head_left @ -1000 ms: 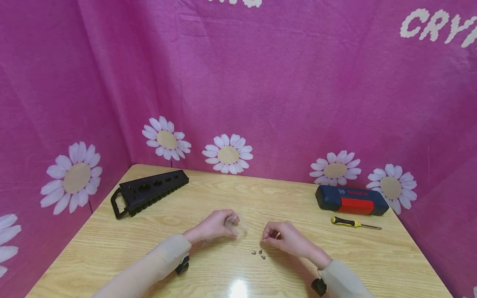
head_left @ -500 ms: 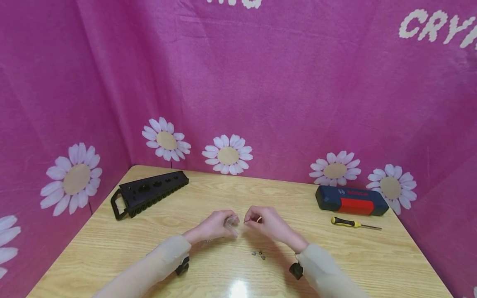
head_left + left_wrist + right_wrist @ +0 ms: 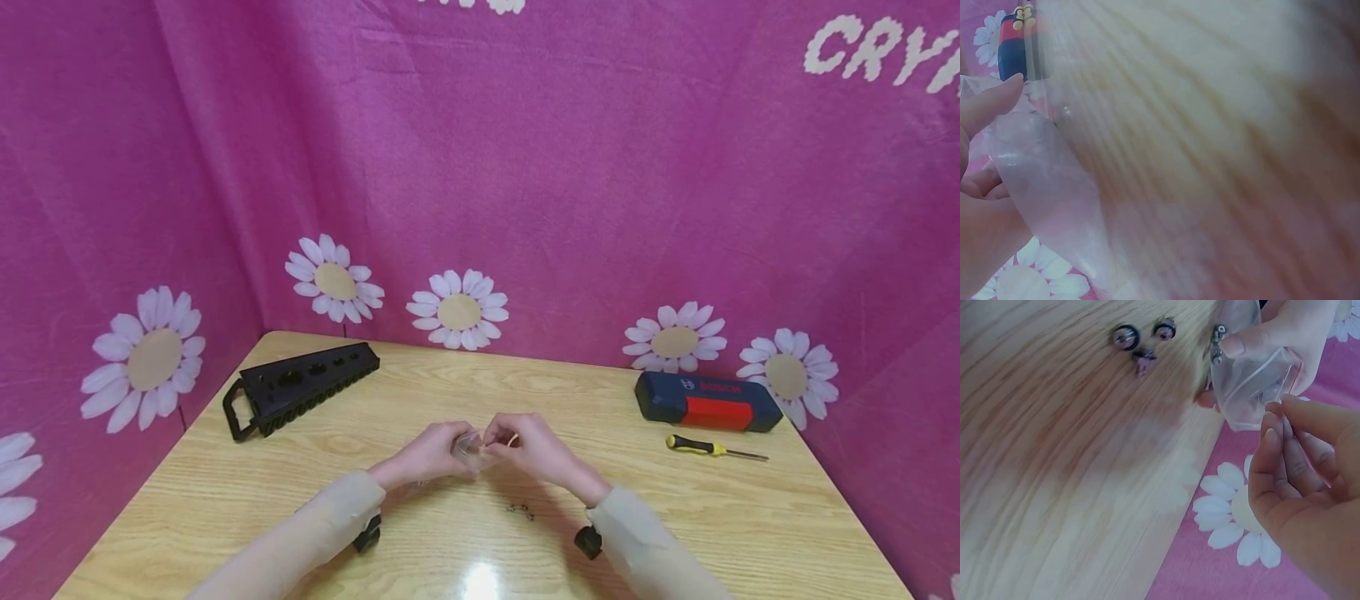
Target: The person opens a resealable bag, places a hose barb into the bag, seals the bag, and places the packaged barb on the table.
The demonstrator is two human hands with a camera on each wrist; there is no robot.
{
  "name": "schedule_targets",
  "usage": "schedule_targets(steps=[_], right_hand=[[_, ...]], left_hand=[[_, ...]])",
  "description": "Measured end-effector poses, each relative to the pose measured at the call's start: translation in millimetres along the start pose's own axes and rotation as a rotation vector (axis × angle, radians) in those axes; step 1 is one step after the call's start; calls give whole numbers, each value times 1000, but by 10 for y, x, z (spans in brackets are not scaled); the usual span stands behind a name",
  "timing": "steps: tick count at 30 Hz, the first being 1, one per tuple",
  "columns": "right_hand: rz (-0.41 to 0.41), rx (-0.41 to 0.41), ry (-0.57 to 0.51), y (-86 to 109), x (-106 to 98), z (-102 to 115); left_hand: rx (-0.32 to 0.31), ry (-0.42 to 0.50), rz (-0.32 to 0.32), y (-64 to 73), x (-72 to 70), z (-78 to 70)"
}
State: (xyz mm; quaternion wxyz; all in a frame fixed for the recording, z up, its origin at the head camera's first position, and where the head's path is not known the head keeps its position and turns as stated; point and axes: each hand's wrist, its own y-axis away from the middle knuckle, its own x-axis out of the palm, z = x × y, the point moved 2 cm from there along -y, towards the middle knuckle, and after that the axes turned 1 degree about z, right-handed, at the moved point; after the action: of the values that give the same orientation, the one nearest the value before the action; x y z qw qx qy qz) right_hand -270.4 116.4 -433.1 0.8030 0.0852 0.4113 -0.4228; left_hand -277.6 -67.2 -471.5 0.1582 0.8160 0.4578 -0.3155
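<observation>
My left hand (image 3: 431, 450) holds a clear plastic bag (image 3: 467, 448) over the middle of the table, its mouth turned toward the right. In the right wrist view, small metal pieces (image 3: 1217, 347) show through the bag beside the left thumb. My right hand (image 3: 534, 446) is at the bag's mouth, thumb and fingertips pinched together on a small screw that is mostly hidden. Three small metal screws with dark rings (image 3: 1125, 337) lie loose on the wood below the hands. The left wrist view is mostly filled by the bag's clear film (image 3: 1054, 156).
A black slotted tool rack (image 3: 307, 383) lies at the back left of the wooden table (image 3: 570, 392). At the back right are a blue and red Bosch case (image 3: 708, 402) and a yellow-black screwdriver (image 3: 716, 448). A pink flowered cloth (image 3: 525, 183) hangs behind.
My right hand has moved left and slightly away from me, from above the loose screws to the bag's mouth. The left hand has stayed in place with the bag.
</observation>
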Motion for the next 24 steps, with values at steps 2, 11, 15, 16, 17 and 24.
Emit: schedule_targets(steps=[2, 11, 15, 16, 17, 24], right_hand=[[-5, 4, 7, 40, -28, -24], [56, 17, 45, 353, -98, -148], [117, 32, 43, 498, -84, -210], [131, 33, 38, 526, -79, -222], [142, 30, 36, 550, -74, -232], [196, 14, 55, 614, -43, -249]], left_hand=[[-11, 19, 3, -4, 0, 3], [-23, 46, 4, -23, 5, 0], [-25, 31, 2, -18, 3, -10], [-26, 29, 2, -15, 2, -12], [-25, 29, 4, -12, 2, -15], [-24, 68, 20, -1, 9, -14]])
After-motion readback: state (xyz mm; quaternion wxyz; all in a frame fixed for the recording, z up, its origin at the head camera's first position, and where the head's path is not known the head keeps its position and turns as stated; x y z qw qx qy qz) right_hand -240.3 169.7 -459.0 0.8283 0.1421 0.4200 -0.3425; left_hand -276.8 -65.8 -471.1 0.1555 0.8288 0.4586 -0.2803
